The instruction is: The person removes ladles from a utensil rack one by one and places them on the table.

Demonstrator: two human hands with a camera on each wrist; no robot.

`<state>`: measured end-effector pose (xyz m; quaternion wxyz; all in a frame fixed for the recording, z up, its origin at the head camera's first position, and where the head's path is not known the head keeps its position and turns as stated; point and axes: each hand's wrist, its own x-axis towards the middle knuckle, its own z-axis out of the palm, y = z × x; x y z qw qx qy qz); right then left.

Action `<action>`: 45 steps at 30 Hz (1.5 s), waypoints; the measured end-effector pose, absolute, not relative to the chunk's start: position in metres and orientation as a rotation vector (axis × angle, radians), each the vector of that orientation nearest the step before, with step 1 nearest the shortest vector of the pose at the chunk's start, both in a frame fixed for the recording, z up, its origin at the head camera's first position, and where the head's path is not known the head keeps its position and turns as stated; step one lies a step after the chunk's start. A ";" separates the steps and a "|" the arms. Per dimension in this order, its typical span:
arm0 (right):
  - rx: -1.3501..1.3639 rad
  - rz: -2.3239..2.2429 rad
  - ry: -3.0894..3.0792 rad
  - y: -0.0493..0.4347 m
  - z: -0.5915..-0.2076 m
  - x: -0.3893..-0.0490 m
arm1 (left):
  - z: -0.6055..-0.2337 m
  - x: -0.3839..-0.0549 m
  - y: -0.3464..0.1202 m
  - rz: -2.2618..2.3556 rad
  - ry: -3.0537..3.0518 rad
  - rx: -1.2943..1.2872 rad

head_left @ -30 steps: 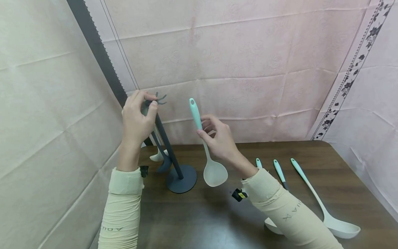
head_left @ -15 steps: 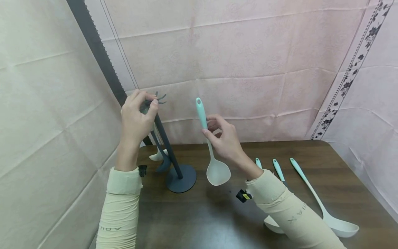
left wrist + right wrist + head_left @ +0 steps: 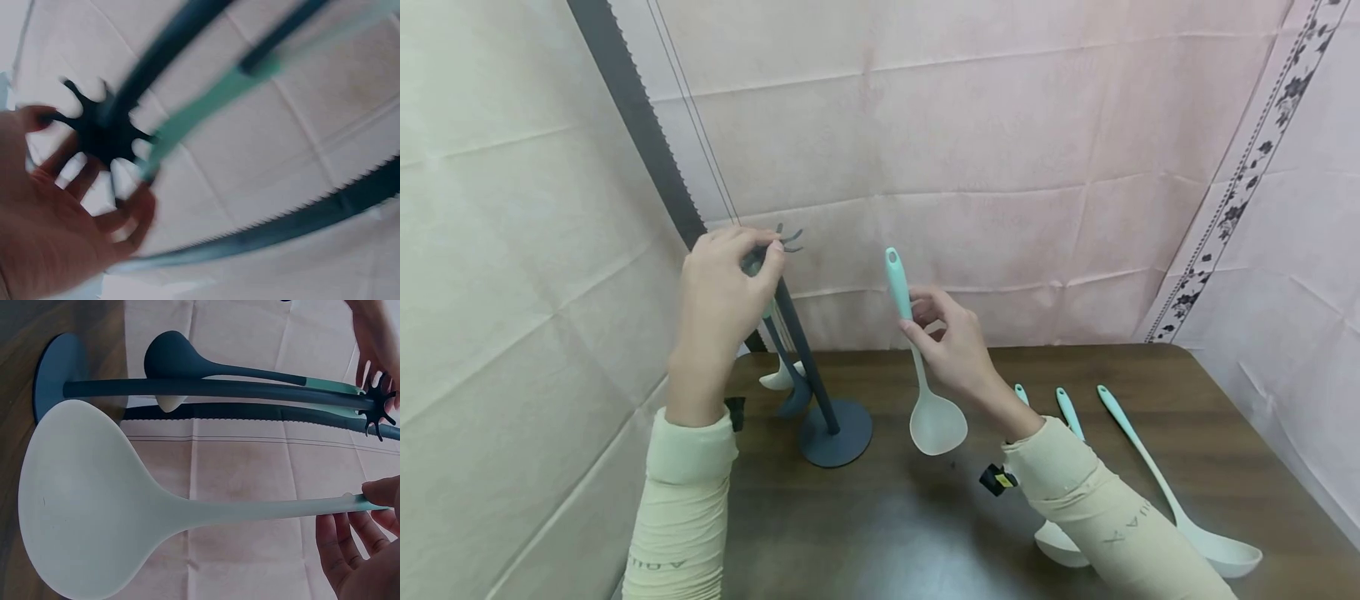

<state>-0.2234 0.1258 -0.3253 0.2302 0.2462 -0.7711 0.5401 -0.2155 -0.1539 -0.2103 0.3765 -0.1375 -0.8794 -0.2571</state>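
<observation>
Gripping a white ladle [image 3: 938,427] where its turquoise handle begins, the right hand [image 3: 953,340] holds it bowl-down above the surface [image 3: 865,533], near the dark stand [image 3: 838,432]; the left hand's [image 3: 722,287] fingers curl round the stand's hooked top [image 3: 95,140]; a dark utensil [image 3: 796,397] and a white one [image 3: 778,379] hang there; three utensils [image 3: 1221,552] lie at right.

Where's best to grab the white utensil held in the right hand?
Likely its teal handle, pinched from the left: the slim upper end stands free above the right hand, which occupies the right side, while the broad white head hangs low.
</observation>
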 end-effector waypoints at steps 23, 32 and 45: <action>0.630 1.505 -2.148 0.134 -0.341 -0.226 | -0.227 -0.229 -0.106 -0.217 -2.035 -0.088; 0.642 1.481 -2.157 0.135 -0.343 -0.225 | -0.228 -0.238 -0.116 -0.398 -2.041 -0.148; 0.643 1.522 -2.120 0.142 -0.345 -0.226 | -0.222 -0.254 -0.171 -0.694 -2.132 -0.483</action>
